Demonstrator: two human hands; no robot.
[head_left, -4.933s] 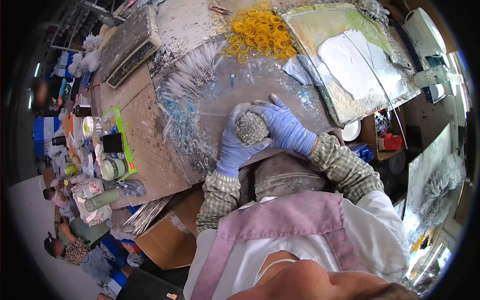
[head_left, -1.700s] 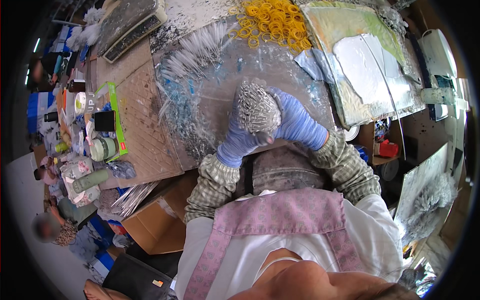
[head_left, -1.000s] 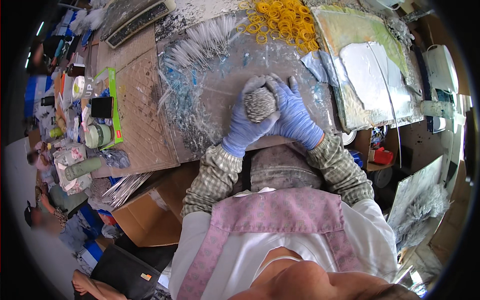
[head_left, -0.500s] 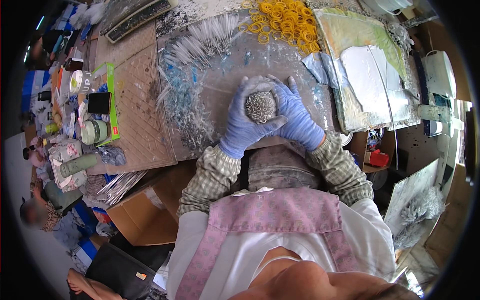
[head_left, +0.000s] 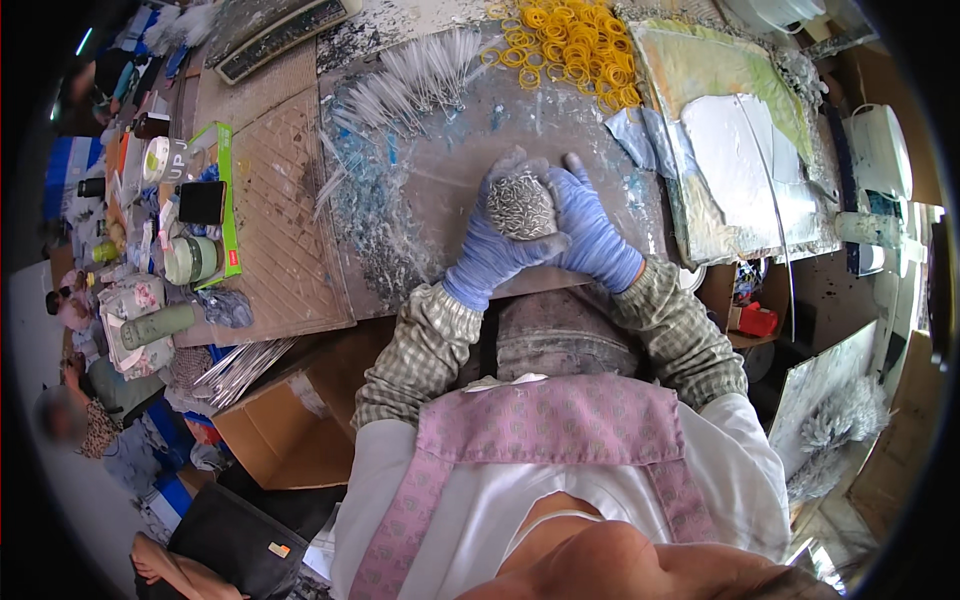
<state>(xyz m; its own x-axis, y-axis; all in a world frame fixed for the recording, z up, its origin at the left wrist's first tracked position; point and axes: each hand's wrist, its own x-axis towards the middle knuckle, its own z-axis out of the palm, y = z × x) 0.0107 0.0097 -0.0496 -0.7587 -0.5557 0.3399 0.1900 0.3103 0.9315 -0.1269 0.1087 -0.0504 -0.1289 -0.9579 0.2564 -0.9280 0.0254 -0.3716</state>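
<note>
Head view: left hand [head_left: 490,255] and right hand [head_left: 592,228], both in blue gloves, cup round bundle [head_left: 520,205] of thin clear sticks at frame centre, above table [head_left: 440,190]. Fingers curled snug around bundle from both sides. Stick ends face camera, long axis toward viewer. Yellow rings [head_left: 565,40] at upper centre, well apart.

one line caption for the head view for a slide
Two blue-gloved hands, left hand and right hand, cup a bundle of thin sticks.

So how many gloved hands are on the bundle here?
2: the left hand cups the bundle from the left and below, the right hand from the right. None seem hidden.
</note>
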